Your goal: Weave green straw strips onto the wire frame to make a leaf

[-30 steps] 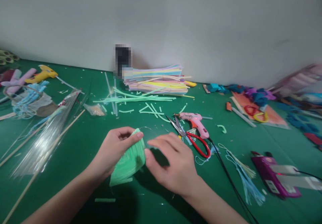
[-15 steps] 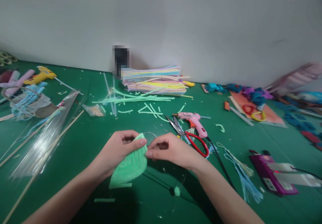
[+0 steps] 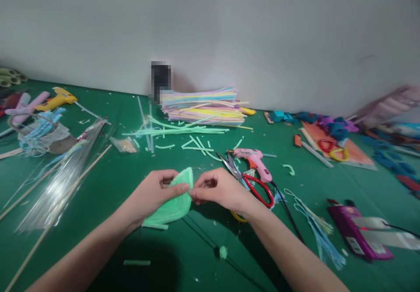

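My left hand (image 3: 164, 189) is closed on a pale green, leaf-shaped piece (image 3: 172, 202) built from rows of fuzzy chenille stems, thumb on its near face. At the piece's right edge, the fingertips of my right hand (image 3: 210, 188) are pinched together. A thin clear thread (image 3: 198, 168) arcs from the top of the piece toward my right hand; its exact hold is partly hidden. Below the hands is a small green fuzzy ball (image 3: 223, 252), its dark shadow beside it. A short green stem (image 3: 155, 226) shows under the lower edge of the piece.
Red-handled scissors (image 3: 259, 191) and a pink glue gun (image 3: 254, 161) lie just beyond my right hand. Behind them are loose green stems (image 3: 197, 145) and a bundle of coloured stems (image 3: 203, 106). A purple device (image 3: 357, 231) sits right, clear plastic sleeves (image 3: 65, 178) left.
The green piece has tilted and risen slightly, its top edge now more upright. My right fingertips stay at its edge. The small green ball has shifted a little left.
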### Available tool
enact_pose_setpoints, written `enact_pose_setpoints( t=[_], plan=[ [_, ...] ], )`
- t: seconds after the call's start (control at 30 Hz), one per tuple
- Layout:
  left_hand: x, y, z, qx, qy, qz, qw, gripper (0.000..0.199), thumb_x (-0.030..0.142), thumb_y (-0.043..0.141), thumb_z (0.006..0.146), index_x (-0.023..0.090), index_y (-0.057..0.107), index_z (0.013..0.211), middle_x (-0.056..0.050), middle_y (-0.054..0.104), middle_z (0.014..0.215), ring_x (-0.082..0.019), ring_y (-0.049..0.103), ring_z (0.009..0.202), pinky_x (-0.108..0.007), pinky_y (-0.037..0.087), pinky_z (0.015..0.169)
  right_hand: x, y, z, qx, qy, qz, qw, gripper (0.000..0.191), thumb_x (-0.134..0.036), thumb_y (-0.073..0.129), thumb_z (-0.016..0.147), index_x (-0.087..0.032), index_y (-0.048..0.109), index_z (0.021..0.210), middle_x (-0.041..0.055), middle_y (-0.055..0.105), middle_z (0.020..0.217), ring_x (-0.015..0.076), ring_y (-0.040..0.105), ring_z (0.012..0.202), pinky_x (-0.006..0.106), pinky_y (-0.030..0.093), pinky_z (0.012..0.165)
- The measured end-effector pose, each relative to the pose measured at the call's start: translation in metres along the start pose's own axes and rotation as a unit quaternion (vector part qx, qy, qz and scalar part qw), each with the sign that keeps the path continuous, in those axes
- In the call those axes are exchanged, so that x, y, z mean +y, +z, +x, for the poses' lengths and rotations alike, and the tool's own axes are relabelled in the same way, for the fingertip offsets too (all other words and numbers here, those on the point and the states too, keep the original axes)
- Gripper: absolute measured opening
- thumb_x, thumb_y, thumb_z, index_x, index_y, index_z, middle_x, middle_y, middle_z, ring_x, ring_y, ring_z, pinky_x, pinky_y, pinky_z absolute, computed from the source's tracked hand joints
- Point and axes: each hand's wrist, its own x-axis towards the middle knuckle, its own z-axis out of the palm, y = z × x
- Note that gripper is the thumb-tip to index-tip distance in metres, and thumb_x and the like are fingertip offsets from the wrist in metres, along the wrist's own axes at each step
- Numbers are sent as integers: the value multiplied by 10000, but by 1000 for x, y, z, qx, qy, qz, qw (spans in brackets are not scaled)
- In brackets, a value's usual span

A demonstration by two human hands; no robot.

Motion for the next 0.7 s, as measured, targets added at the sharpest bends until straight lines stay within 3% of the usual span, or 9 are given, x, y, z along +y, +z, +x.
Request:
enact_pose_setpoints(
  t=[0.13,0.3,0.7],
  plan=[
    [-2,1,1,-35,-2,36,999,286,387,763,689,140,676,804,23,591,689,-127,503,617,-220,364,555,-4,-16,1,-109,24,-34,993,305,-424,804,703,-159,726,833,23,703,743,128,633,658,248,514,618],
    [0,4,1,-35,9,91,995,235,357,735,707,139,692,786,33,557,682,-128,473,646,-224,351,585,-7,-25,8,-9,-7,-28,1000,298,-452,725,786,-162,714,849,32,702,776,129,649,682,213,471,546],
    [3,5,-2,-28,3,104,994,251,391,724,703,148,695,761,28,582,693,-139,493,661,-235,365,613,-9,-9,6,39,-39,-105,993,217,-382,736,769,-166,714,765,9,680,658,121,584,607,233,424,559]
  ],
)
